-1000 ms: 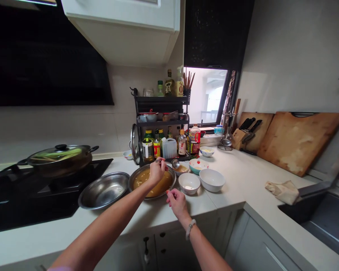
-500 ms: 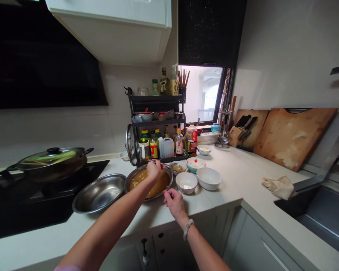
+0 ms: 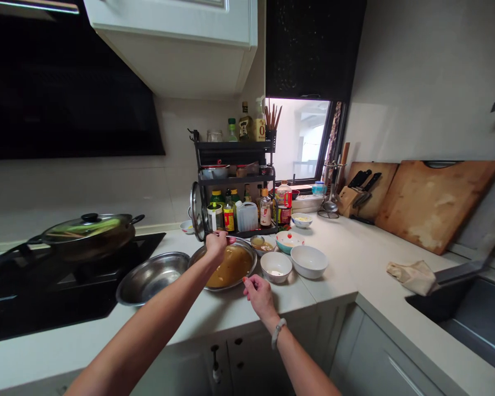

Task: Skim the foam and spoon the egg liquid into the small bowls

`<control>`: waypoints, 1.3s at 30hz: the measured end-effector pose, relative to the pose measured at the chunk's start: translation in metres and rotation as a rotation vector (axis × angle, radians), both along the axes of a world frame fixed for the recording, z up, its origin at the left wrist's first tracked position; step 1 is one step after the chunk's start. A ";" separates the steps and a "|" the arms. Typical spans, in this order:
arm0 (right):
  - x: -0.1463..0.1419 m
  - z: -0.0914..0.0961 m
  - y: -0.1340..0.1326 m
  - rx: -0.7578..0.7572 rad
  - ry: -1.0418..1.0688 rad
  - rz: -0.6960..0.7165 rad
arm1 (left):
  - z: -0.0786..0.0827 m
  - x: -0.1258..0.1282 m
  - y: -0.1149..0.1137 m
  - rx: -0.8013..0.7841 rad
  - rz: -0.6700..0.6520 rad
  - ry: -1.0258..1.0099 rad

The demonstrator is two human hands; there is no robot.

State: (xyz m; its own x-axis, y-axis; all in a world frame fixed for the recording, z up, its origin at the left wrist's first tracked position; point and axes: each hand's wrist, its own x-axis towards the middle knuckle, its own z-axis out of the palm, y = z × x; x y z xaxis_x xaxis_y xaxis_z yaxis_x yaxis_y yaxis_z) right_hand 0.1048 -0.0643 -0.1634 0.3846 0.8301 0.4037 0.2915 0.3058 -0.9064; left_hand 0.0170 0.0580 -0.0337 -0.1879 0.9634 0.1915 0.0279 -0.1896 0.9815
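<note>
A wide metal basin (image 3: 252, 269) of brown liquid with pale bits in it sits at the middle of the counter. My left hand (image 3: 216, 245) is over its far left part, fingers closed; what they hold is hidden. By the near right rim, my right hand (image 3: 259, 294) is held in a pinch, with a small orange-red spot at the fingertips that I cannot make out. A white bowl (image 3: 276, 268) with a little white stuff inside stands just beyond that hand. Left of the basin is an empty metal basin (image 3: 152, 280).
A lidded pan (image 3: 88, 236) stands on the black stove at left. Behind the basin is a black rack (image 3: 235, 179) of bottles. More bowls stand to the right: a plain white one (image 3: 309, 261) and a tomato-patterned one (image 3: 289, 241). Farther right are a cutting board (image 3: 437, 203), cloth (image 3: 412, 276) and sink (image 3: 470, 313).
My left hand has shifted left across the basin of brown liquid. My right hand stays pinched by the near rim. The whole view has swung slightly left.
</note>
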 end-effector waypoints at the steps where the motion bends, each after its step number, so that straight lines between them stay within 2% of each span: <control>1: 0.000 -0.001 0.000 0.007 -0.011 -0.004 | 0.003 -0.007 -0.002 -0.010 -0.010 -0.023; 4: 0.001 -0.004 0.002 0.010 -0.014 0.004 | 0.008 -0.030 -0.008 -0.029 -0.037 -0.080; 8: 0.002 -0.005 0.002 -0.006 -0.001 0.018 | 0.004 -0.067 -0.018 0.034 -0.081 -0.092; 10: 0.002 -0.005 0.003 -0.008 -0.003 0.016 | -0.002 -0.084 -0.027 0.124 -0.106 0.022; 14: 0.003 -0.005 0.003 -0.012 -0.005 0.010 | -0.009 -0.112 -0.054 0.392 -0.155 0.400; 17: 0.002 -0.005 0.002 -0.008 -0.010 0.007 | -0.012 -0.124 -0.071 0.557 -0.234 0.581; 19: 0.002 -0.005 0.002 -0.003 -0.012 0.007 | -0.013 -0.125 -0.075 0.629 -0.284 0.634; 21: 0.002 -0.004 0.001 -0.001 -0.008 0.006 | -0.013 -0.120 -0.071 0.625 -0.246 0.615; 24: 0.002 -0.003 0.000 0.000 0.001 0.008 | -0.011 -0.101 -0.055 0.484 -0.136 0.435; 27: 0.001 -0.002 0.000 -0.001 0.008 0.013 | -0.007 -0.072 -0.035 0.381 -0.190 0.168; 30: 0.001 -0.002 0.000 -0.002 0.007 0.013 | -0.006 -0.038 -0.022 0.368 -0.244 0.082; 35: 0.001 -0.004 0.002 -0.017 0.021 0.022 | -0.017 0.011 -0.015 0.432 -0.290 0.307; 39: 0.001 -0.004 0.002 -0.026 0.037 0.034 | -0.031 0.033 -0.013 0.477 -0.342 0.464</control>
State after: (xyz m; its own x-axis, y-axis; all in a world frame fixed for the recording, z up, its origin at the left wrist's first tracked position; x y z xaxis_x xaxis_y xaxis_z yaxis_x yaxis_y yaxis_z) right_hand 0.1054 -0.0621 -0.1676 0.3705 0.8527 0.3683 0.2478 0.2914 -0.9240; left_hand 0.0503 0.0451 -0.0649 0.3090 0.7459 0.5900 0.2825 -0.6644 0.6919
